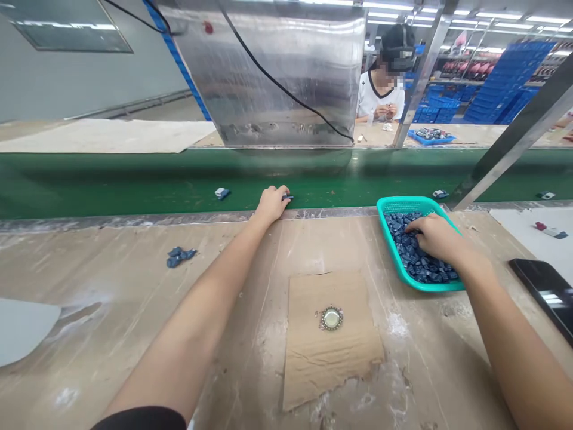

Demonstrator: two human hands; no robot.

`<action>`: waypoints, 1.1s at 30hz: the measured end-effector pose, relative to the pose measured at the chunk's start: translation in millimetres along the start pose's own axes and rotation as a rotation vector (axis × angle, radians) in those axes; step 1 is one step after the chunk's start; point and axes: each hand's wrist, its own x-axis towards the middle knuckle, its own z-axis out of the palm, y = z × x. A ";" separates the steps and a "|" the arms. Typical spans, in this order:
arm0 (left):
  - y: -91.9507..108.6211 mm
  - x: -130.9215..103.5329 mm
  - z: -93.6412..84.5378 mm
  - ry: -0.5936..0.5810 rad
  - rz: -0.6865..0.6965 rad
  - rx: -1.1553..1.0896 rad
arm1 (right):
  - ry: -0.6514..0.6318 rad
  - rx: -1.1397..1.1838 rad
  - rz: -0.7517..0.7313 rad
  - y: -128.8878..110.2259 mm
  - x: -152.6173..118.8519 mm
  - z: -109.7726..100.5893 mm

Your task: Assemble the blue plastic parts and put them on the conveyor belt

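Note:
My left hand [271, 204] reaches over the near edge of the green conveyor belt [179, 194]. Its fingers are closed on a small dark blue piece [287, 197]. My right hand [435, 237] is inside a turquoise plastic basket [394, 254], its fingers curled down among many small dark blue pieces [423, 263]. Its fingertips are partly hidden, so what they pinch cannot be made out. Between my arms, a round metal cap with a toothed rim [332, 318] lies on a cardboard sheet [308, 364].
Several loose blue pieces [180, 256] lie left on the table. A blue-and-white piece [222, 193] and others sit on the belt. A black phone [544, 289] lies at right. A slanted metal post [514, 137] stands beyond the basket. Across the belt sits a person [382, 92].

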 end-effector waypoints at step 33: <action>59.3 -156.6 -34.6 -0.288 -0.156 -1.538 | -0.008 0.598 -0.551 -148.3 -69.0 -12.2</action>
